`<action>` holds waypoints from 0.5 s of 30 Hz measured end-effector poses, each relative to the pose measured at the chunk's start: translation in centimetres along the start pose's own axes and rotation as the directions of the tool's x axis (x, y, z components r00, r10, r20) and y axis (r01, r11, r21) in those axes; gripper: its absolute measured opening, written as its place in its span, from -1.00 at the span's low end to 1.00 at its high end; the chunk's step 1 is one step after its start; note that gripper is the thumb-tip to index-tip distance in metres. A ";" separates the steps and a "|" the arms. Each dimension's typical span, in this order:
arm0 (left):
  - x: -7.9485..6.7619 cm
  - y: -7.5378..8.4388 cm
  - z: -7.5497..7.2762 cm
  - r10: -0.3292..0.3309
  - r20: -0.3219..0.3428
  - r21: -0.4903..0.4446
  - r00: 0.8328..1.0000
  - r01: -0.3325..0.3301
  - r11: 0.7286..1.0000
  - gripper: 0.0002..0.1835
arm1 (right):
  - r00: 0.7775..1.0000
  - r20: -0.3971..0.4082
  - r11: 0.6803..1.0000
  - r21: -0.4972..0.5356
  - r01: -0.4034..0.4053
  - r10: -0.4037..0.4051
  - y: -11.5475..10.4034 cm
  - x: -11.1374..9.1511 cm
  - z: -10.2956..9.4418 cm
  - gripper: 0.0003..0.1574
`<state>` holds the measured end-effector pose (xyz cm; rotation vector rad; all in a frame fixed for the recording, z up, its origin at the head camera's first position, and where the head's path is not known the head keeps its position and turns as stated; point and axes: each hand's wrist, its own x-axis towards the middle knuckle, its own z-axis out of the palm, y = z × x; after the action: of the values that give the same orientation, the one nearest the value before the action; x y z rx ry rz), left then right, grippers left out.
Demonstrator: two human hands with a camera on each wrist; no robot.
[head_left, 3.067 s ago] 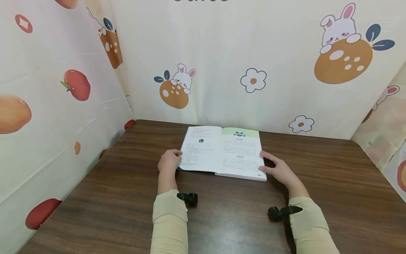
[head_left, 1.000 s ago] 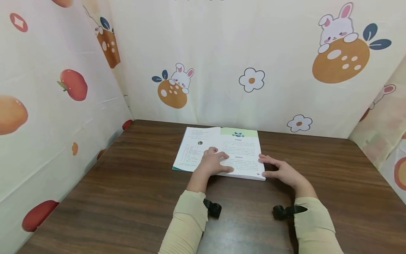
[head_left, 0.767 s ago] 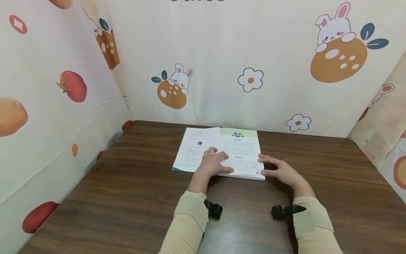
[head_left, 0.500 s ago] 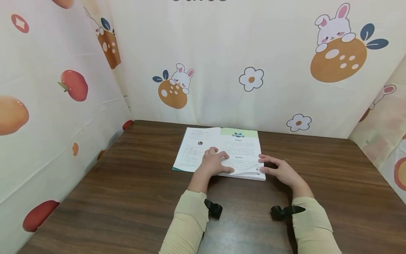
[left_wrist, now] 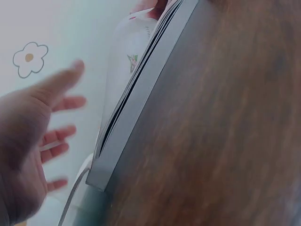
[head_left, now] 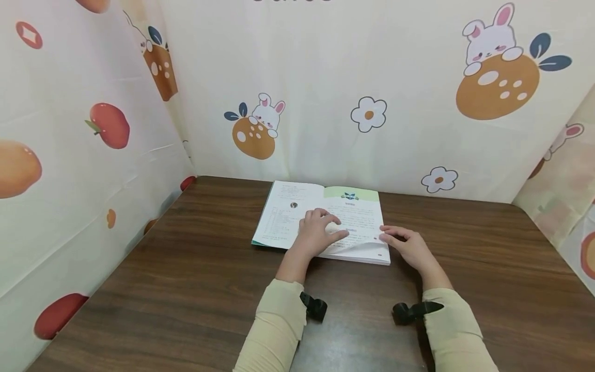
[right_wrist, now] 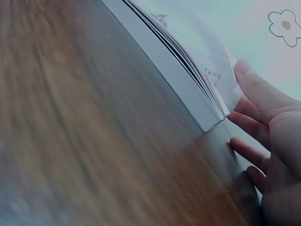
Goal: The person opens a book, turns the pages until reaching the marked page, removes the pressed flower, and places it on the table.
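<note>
An open paperback book (head_left: 279, 227) lies on a table (head_left: 162, 289) of dark brown wood grain with a dull sheen, near the far edge, before a creased pale cloth (head_left: 316, 103) printed with rabbits, fruit and flowers. Its paper is white and smooth; a green band crosses the top of the right-hand side, teal cover shows at the lower left corner, and the thick block of leaves is straight-edged, with thin dark gaps between the uppermost sheets. The left hand (head_left: 315, 232) hangs above the middle of the book, fingers spread and slightly bent, apart from the paper in the left wrist view. The right hand (head_left: 411, 248), at the right edge, pinches a page (right_wrist: 225, 87) between thumb and forefinger, its other fingers apart below; the sheet bends upward in a shallow curve. Compared with half a second earlier, the left hand is higher, the right thumb has moved away from the near corner, the fold in the sheet reaches farther up, and the left-hand leaves stand higher.
</note>
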<state>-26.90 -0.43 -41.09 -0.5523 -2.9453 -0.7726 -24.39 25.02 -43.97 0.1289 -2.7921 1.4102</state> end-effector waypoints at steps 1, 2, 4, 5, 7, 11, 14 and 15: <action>0.1 0.2 0.0 0.019 -0.002 -0.018 1.000 -0.019 1.000 -0.57 | 1.000 -0.005 1.000 0.001 -0.001 0.001 0.0 0.1 0.0 -0.33; 0.2 0.3 0.1 0.037 0.008 -0.039 0.999 -0.036 0.999 -0.57 | 1.000 -0.010 1.000 0.003 0.001 -0.001 0.1 0.2 0.0 -0.33; 0.4 0.8 0.2 0.071 0.048 -0.060 0.996 -0.068 0.996 -0.58 | 1.000 -0.014 1.000 0.002 0.000 0.000 0.1 0.3 0.0 -0.34; 0.4 1.0 0.4 0.089 0.072 -0.060 0.993 -0.084 0.995 -0.58 | 1.000 -0.015 1.000 0.001 -0.001 0.001 0.1 0.4 -0.1 -0.34; 0.5 1.4 0.7 0.120 0.110 -0.047 0.987 -0.116 0.992 -0.58 | 1.000 -0.015 1.000 0.003 -0.001 0.001 0.1 0.5 -0.1 -0.35; 0.6 2.1 1.4 0.167 0.136 -0.014 0.977 -0.166 0.986 -0.66 | 1.000 -0.015 1.000 0.002 -0.003 0.003 0.1 0.6 -0.2 -0.35; 0.7 2.4 1.8 0.169 0.143 0.004 0.975 -0.172 0.985 -0.75 | 1.000 -0.015 1.000 -0.002 -0.004 0.004 0.1 0.6 -0.2 -0.35; 0.7 2.5 1.8 0.168 0.144 0.009 0.975 -0.171 0.985 -0.77 | 1.000 -0.014 1.000 -0.002 -0.005 0.005 0.1 0.7 -0.2 -0.35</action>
<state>-26.57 2.71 -41.43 -0.8795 -2.9778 -0.7108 -25.06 25.23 -43.86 0.1121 -2.7847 1.4032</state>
